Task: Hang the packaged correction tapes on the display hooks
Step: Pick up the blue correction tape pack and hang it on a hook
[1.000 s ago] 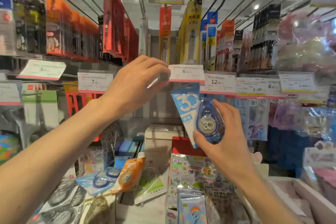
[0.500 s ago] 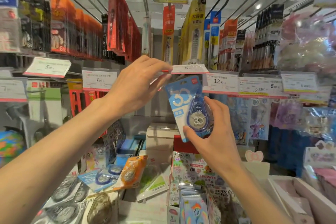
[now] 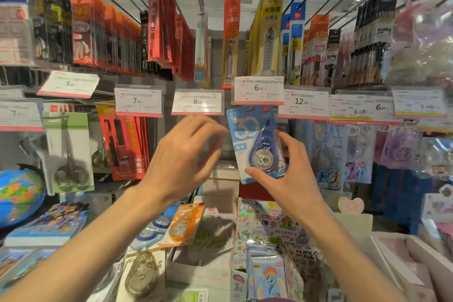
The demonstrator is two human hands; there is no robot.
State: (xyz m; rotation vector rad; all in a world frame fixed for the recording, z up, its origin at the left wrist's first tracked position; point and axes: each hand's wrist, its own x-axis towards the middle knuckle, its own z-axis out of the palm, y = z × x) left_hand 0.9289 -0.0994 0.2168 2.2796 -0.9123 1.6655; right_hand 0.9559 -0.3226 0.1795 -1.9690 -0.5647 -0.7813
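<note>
A blue packaged correction tape [image 3: 247, 135] hangs upright just below the 6.00 price tag [image 3: 257, 91]; its top edge reaches the tag and the hook itself is hidden. My right hand [image 3: 291, 179] holds the pack, thumb under its lower edge and fingers on its right side. My left hand [image 3: 181, 154] is to the left of the pack, fingers apart, blurred and holding nothing. Below on the counter lie more packs: an orange one [image 3: 182, 225], a green one [image 3: 213, 235], a grey one [image 3: 142, 272] and blue ones [image 3: 152, 230].
Rows of hooks with pens and refills hang above. Price tags line the rail, among them the 8.00 tag [image 3: 197, 102]. Scissors [image 3: 71, 154] and a globe [image 3: 17, 196] are at the left, sticker packs [image 3: 267, 274] at the front, a white tray [image 3: 404, 257] at the right.
My left hand let go of the price tag and dropped down and left with its fingers spread. The tag swung down flat. The blue pack went up under the tag.
</note>
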